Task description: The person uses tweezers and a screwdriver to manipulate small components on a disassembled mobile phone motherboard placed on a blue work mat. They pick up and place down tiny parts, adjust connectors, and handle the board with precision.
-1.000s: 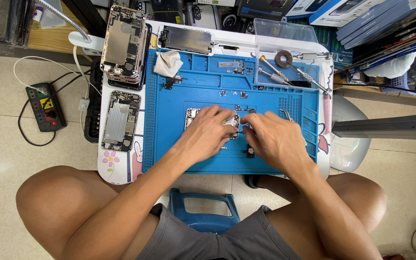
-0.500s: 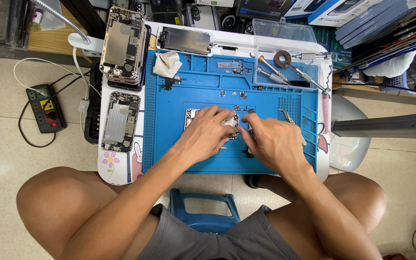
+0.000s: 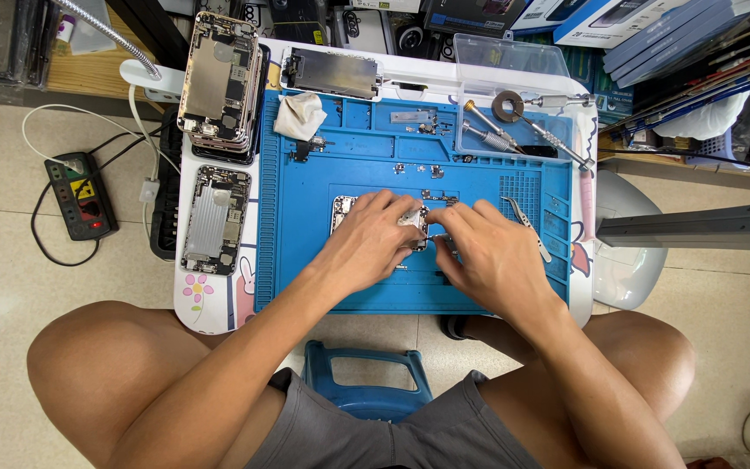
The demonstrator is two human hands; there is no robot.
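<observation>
Centrally on the blue repair mat (image 3: pixel 323 260), the left hand (image 3: pixel 366 243) lies flat over an opened phone chassis (image 3: pixel 342 211), its long axis toward the table's far edge, while the right hand (image 3: pixel 488 252) pinches a thin tool (image 3: pixel 431 236) at its right rim.

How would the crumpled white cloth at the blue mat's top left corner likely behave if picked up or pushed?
The white cloth looks creased and bunched, so probably floppy and light. Pushed across the blue mat, it would likely slide or bunch rather than roll.
</observation>
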